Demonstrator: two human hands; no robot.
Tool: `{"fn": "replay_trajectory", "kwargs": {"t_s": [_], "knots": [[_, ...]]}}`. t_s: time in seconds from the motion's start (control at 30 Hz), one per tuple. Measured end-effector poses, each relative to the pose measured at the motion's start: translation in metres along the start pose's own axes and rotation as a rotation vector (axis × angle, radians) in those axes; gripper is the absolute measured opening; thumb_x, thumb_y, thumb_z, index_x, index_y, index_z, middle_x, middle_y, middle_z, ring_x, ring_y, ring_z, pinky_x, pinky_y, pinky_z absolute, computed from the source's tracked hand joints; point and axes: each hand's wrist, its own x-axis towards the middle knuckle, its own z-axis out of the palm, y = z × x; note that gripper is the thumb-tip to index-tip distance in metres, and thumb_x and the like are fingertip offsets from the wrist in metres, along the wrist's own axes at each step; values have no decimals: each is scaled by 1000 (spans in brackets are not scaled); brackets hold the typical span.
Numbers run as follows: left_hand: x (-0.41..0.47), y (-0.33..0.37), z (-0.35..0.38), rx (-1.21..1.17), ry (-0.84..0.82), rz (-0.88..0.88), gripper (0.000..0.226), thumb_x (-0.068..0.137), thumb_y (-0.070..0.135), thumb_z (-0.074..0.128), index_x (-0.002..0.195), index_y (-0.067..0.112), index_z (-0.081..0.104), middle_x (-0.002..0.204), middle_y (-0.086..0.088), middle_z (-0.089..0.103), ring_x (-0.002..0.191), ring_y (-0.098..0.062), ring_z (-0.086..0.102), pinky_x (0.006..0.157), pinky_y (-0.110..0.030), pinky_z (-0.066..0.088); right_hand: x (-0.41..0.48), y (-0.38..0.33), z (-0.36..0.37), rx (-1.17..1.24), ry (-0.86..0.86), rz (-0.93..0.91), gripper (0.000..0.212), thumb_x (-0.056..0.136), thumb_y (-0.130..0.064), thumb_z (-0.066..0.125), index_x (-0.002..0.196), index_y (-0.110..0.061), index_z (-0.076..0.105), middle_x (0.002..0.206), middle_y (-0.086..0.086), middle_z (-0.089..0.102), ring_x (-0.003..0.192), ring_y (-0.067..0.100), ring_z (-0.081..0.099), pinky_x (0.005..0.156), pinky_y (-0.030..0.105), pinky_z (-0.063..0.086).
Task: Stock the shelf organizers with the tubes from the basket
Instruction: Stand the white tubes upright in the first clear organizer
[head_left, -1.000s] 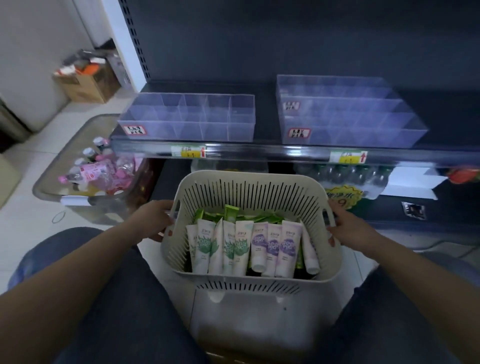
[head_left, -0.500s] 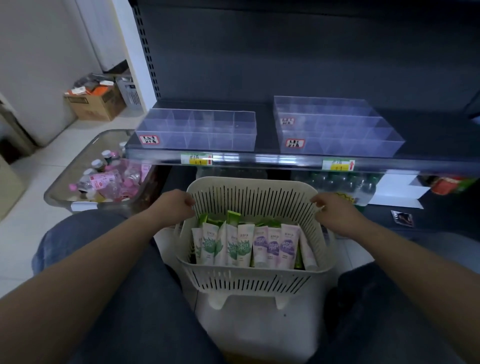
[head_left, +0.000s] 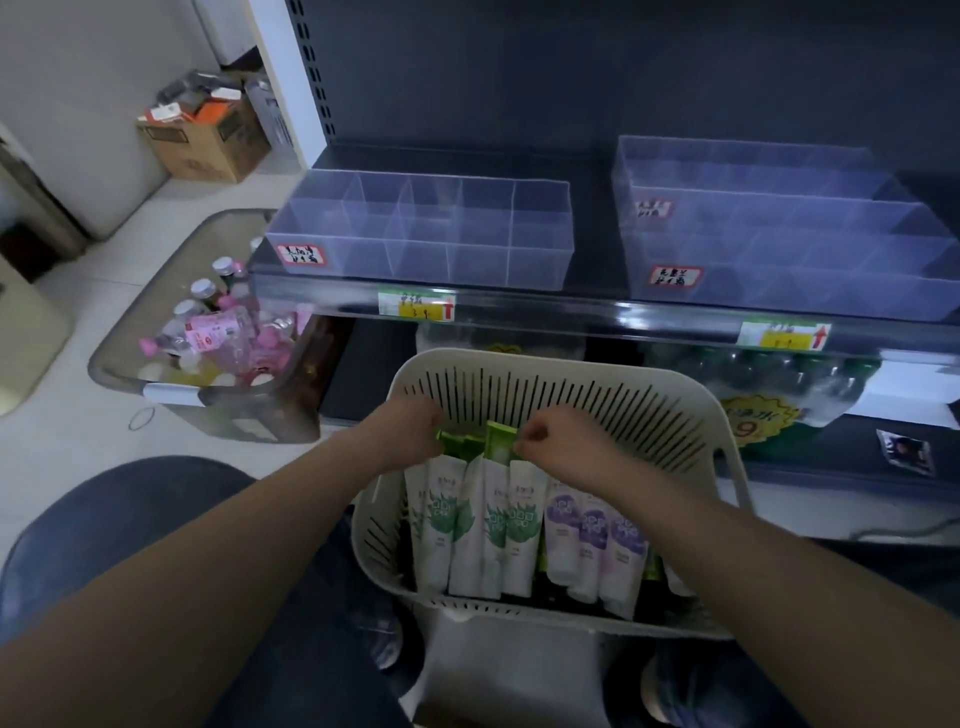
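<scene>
A cream slotted basket (head_left: 545, 395) stands on the floor between my knees. It holds a row of white tubes with green leaf print (head_left: 470, 525) on the left and white tubes with purple print (head_left: 592, 530) on the right. My left hand (head_left: 410, 423) is inside the basket, its fingers closed on the green caps at the left end. My right hand (head_left: 558, 441) pinches the green cap of a tube in the middle. Two clear shelf organizers, the left organizer (head_left: 431, 234) and the right organizer (head_left: 769, 228), sit empty on the dark shelf.
A clear bin of pink bottles (head_left: 208, 353) sits on the floor at the left. A cardboard box (head_left: 208, 135) stands farther back by the wall. Bottled water (head_left: 753, 374) fills the lower shelf behind the basket. Price tags (head_left: 415, 304) line the shelf edge.
Both hands left the basket's rim and moved inward onto the green tube caps. The view tilted closer to the basket and shelf.
</scene>
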Motion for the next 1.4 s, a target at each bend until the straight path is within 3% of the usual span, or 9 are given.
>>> {"fn": "replay_trajectory", "kwargs": {"t_s": [0.1,0.2,0.33,0.47,0.67,0.8,1.03,1.23,1.4], "knots": [[21,0,7,60,-55,5,24,86,20,56,102,4,64,106,-12,64,100,-26,58,82,-32,48,21,0,20,53,-67,59,29,88,-25,57,87,1,70,81,17,68,78,29,65,60,30,47],[38,-1,16,99,-101,7,24,88,19,53,105,5,62,109,-12,63,100,-26,58,75,-29,45,41,3,36,81,-85,105,36,88,-35,59,60,-12,59,54,1,51,52,14,50,47,22,31],[51,-5,28,137,-179,-20,27,86,19,55,108,5,59,108,-12,63,99,-25,59,69,-27,41,59,6,54,156,-123,140,36,86,-38,62,57,-24,47,56,-4,48,50,7,43,47,21,32],[58,-7,36,136,-240,-35,30,85,22,59,110,6,59,108,-12,63,99,-24,60,70,-27,43,67,6,66,186,-163,173,35,84,-32,66,55,-18,51,52,-2,49,46,6,44,43,19,31],[59,-7,44,136,-268,-50,33,84,18,62,113,3,58,113,-13,62,103,-25,59,77,-29,47,67,10,72,251,-130,244,25,85,-16,60,76,6,68,64,15,64,43,8,49,43,16,38],[53,-7,44,117,-272,-66,36,83,18,65,115,3,59,114,-12,62,104,-24,59,80,-30,49,60,15,74,366,-106,266,27,84,-12,62,80,15,67,76,27,68,59,25,65,65,37,58],[33,-4,27,-16,-245,-56,31,76,25,72,102,7,69,103,-9,68,95,-21,62,72,-27,46,39,16,62,560,-70,334,11,82,-6,66,76,2,68,71,13,67,62,19,67,57,29,58],[5,1,11,-165,-143,-19,24,73,20,76,94,11,71,94,-3,69,80,-13,63,71,-23,53,12,9,43,675,4,327,6,81,-1,66,76,-2,67,88,21,67,78,30,69,69,42,60],[-25,5,-10,-253,35,10,17,71,21,77,87,18,72,72,14,59,67,0,53,50,-7,34,-11,-3,20,687,47,242,8,84,-4,65,91,-1,68,93,15,67,81,21,67,65,25,58]]}}
